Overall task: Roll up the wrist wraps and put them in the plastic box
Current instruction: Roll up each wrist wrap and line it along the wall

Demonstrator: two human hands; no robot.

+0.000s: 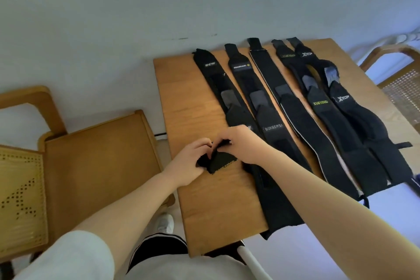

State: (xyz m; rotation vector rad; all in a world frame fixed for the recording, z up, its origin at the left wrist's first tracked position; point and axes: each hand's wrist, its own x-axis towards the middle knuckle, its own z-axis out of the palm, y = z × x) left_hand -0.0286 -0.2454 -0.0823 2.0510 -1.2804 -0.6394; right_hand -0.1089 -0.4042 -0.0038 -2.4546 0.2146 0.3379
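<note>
Both hands busy on one wrap at the desk's near edge

A person stands over a wooden desk [204, 200] with both hands meeting on a single black wrist wrap [219, 163]. The left hand [191, 161] curls its fingers round the wrap's bunched left end, and the right hand [243, 145] pinches the fabric from above, fingers bent down onto it. The wrap sits on the desk surface between the two hands, partly gathered, a line of yellowish lettering showing on its lower edge.

Beyond the hands, the other wraps lie flat in a row [295, 107], side by side and running away toward the wall, their labels facing up. Some long strips hang over the desk's near edge on the right.

A wooden chair [95, 166] with a cane back stands just beside the desk on the left, and another chair [400, 79] stands at the far right. I see no plastic box from here.
</note>
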